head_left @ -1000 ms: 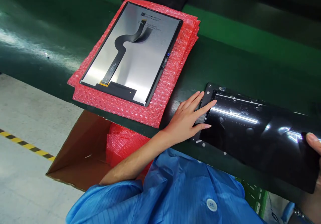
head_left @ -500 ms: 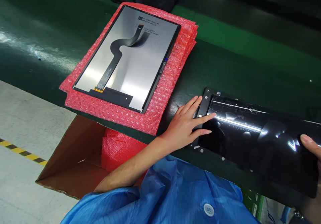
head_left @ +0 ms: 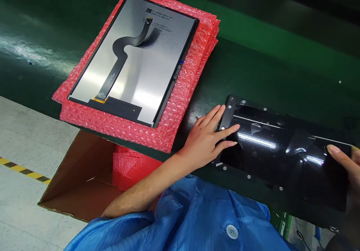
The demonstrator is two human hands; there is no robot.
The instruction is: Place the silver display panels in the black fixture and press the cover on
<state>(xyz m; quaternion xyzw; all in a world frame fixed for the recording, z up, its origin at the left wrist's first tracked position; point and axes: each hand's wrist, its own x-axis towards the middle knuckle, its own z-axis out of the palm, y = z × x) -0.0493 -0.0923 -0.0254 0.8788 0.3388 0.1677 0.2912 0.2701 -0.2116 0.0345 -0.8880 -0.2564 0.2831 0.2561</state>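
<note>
A tablet-sized display panel point(head_left: 135, 63) lies face down on a stack of red bubble wrap point(head_left: 180, 108), its silver back showing. A black flex cable point(head_left: 116, 65) with a gold connector point(head_left: 99, 99) lies across that back. My left hand point(head_left: 208, 140) has its fingers spread over the left end of a glossy black display panel point(head_left: 281, 157), close to the bubble wrap but not touching it. My right hand point(head_left: 344, 165) grips the panel's far right edge, with the thumb on top and the fingers hidden beneath.
A dark green workbench point(head_left: 253, 82) runs across the view. Below its edge stands an open cardboard box point(head_left: 78, 180) holding red bubble wrap point(head_left: 132, 168). Black-and-yellow tape point(head_left: 25, 170) marks the grey floor. My blue smock point(head_left: 197, 217) fills the bottom.
The view has shifted, so the bubble-wrapped panel now sits further up and left. More of the black panel's right end shows, and my right thumb lies further across its face.
</note>
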